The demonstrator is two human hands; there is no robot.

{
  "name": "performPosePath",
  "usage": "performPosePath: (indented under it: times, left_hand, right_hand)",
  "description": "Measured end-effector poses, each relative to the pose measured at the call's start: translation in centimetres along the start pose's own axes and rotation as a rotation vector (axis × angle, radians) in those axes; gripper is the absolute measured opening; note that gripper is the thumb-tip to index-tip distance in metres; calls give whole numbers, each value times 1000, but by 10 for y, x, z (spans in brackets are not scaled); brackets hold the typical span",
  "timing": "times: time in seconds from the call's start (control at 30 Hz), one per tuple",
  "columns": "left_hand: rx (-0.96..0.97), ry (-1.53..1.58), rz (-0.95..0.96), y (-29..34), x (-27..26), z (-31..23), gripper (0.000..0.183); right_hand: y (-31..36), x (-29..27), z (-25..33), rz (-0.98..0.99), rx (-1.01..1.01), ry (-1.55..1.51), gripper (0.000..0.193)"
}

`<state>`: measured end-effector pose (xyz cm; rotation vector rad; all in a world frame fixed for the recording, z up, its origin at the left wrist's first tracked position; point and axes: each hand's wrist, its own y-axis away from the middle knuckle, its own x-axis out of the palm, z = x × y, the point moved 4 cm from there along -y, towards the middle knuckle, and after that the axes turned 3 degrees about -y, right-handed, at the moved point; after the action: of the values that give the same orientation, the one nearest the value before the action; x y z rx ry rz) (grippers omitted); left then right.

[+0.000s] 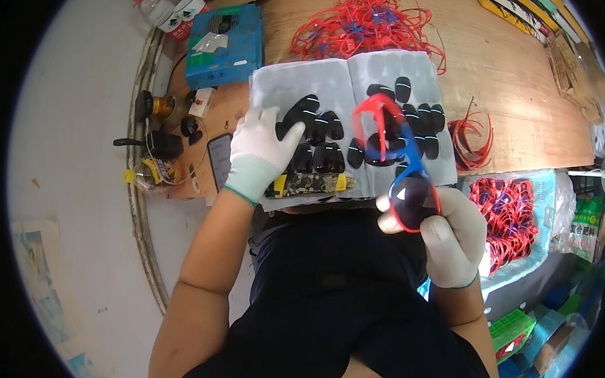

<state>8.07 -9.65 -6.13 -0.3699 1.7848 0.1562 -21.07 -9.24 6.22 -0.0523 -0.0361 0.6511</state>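
My right hand (457,238), in a white glove with a green cuff, grips a pair of red and blue sunglasses (414,199) by one rim. A dark lens sits in that rim; the other end of the frame is blurred and reaches up over the paper. My left hand (261,144), gloved the same way, rests at the left of the white paper (273,85), thumb and fingers apart. Dark lenses (305,109) lie right beside its thumb, and whether it touches one I cannot tell. Several more lenses (428,120) lie in groups across the sheets.
A tangle of red and blue frames (368,28) lies at the back. Several red pieces (474,142) are on the right. A light blue crate (545,204) holds more frames. A blue box (227,43), a phone (219,159) and a patterned yellow-ended pouch (309,184) are at the left and front.
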Motion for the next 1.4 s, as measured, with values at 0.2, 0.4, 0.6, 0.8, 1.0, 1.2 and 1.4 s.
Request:
performPosePath:
  times: [0.2,0.4,0.6,0.8,1.0,1.2,1.4]
  left_hand:
    - [37,96,-130,1,14,2,36]
    - [-84,672,-69,8,-4,7,20]
    - [26,1681,465,60,-54,-44,16]
    - [226,1500,452,68,-65,-71,20]
    - [230,1303,415,73,-72,-72,19]
    - [-316,1966,752,79,-49,-87,50]
    - [-241,2090,915,83,-51,-89,40]
  right_hand:
    - [-3,8,-13,65,-46,-28,67]
    - [0,18,-28,163,6,-392,80]
    - [2,15,-47,52,38,-203,45]
    - [-5,26,-45,101,110,-73,38]
    - [-1,23,-55,89,317,-235,23]
    - [1,18,-44,71,250,-290,18]
    - [-5,17,-32,270,246,-69,22]
